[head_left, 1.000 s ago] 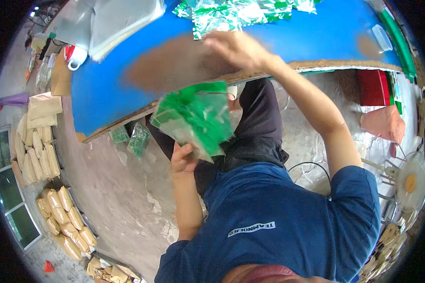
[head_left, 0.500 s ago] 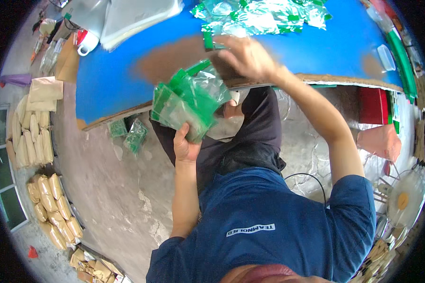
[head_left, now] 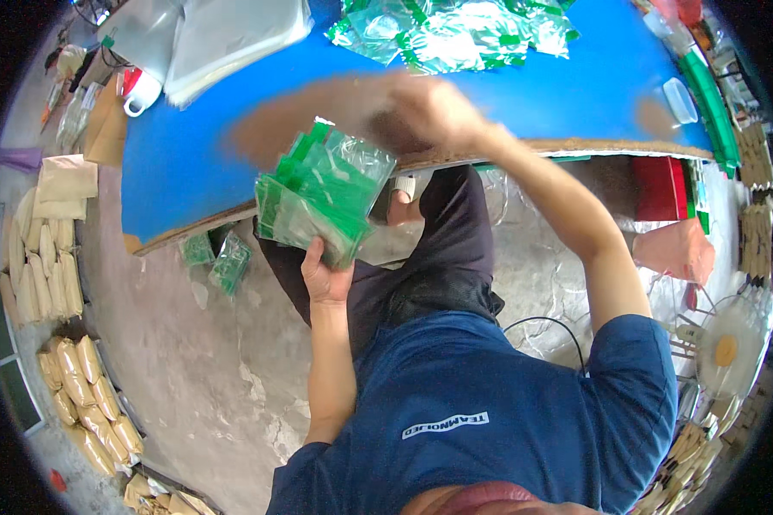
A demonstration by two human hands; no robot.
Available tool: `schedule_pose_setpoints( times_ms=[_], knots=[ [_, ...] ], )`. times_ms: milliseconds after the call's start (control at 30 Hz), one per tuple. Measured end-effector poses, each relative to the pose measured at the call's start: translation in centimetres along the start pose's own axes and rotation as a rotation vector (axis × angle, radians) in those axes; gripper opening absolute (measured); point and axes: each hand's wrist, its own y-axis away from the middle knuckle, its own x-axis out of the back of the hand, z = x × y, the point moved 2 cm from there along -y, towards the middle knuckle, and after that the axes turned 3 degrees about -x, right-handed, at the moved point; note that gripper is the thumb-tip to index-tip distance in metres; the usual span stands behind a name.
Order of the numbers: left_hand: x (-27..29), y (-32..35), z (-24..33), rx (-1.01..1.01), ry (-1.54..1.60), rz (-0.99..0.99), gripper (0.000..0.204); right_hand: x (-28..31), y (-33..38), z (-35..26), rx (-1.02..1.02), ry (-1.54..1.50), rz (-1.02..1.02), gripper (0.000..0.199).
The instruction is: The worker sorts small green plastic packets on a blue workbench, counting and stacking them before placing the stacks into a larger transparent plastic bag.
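Observation:
My left hand grips a fanned stack of small clear plastic bags with green panels, the thumb on top. The stack is held up at the near edge of the blue table, above my lap. My right hand is over the table's worn brown patch, just right of the stack and apart from it. Motion smears its fingers, so whether anything is in them does not show. Beyond it lies a loose, shiny heap of similar green and clear bags.
Larger clear plastic sheets and a white mug-like container are at the table's far left. A clear plastic tray sits at the right. Two green packets lie on the floor below the table. Brown packages are stacked at left.
The green-edged bag by my right fingertips no longer shows there. My right hand is more blurred and further from the heap. The whole view has shifted slightly.

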Motion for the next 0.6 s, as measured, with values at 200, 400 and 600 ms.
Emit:
schedule_pose_setpoints(
  times_ms=[200, 400, 600],
  knots=[
    [0.1, 0.0, -0.8, 0.051, 0.054, -0.063, 0.067, 3.3, 1.6, 8.3, 0.041, 0.663, 0.129, 0.063],
    [1.0, 0.8, -0.2, 0.067, 0.069, -0.040, 0.066, 0.7, 3.7, 0.9, 0.111, 0.450, 0.090, 0.055],
    [0.3, 0.3, -0.1, 0.088, 0.130, -0.143, 0.066, -2.9, 4.5, -4.4, 0.230, 0.242, -0.133, 0.047]
  ],
)
